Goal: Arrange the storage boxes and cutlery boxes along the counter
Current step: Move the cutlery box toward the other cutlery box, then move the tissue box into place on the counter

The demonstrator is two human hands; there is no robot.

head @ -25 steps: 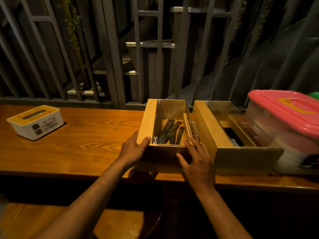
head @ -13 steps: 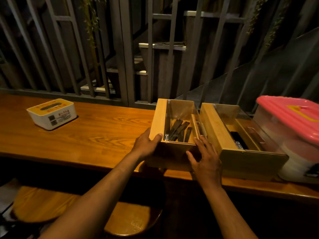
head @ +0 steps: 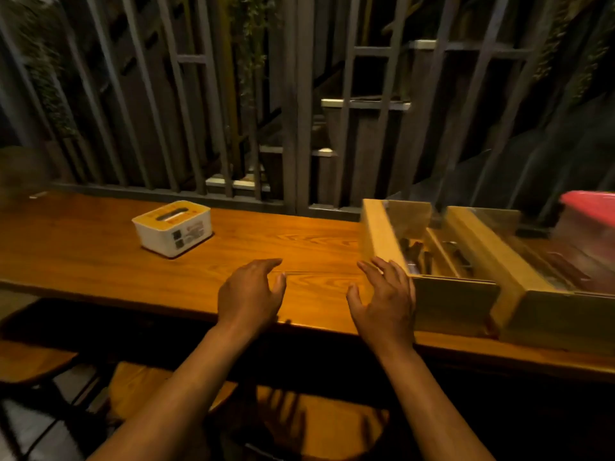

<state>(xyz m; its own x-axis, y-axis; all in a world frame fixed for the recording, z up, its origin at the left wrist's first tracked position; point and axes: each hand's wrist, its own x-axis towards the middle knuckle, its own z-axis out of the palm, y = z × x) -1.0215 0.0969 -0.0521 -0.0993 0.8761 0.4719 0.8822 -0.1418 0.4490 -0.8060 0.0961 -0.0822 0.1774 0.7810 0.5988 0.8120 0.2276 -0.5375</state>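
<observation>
Both hands, left [head: 250, 294] and right [head: 382, 297], hover empty with fingers spread; tissue box [head: 173, 227] label unreadable.

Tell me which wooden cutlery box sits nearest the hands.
The left wooden cutlery box, right beside the right hand; the other wooden box lies beyond it, toward the pink-lidded container.

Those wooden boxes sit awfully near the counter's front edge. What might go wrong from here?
1. The nearer cutlery box has its front end at the counter edge; a nudge from the right hand beside it might tip it off.
2. The second wooden box sits just as far forward, so it may fall too.
3. The left hand hovers open; a fast sweep leftward might knock the white tissue box.
</observation>
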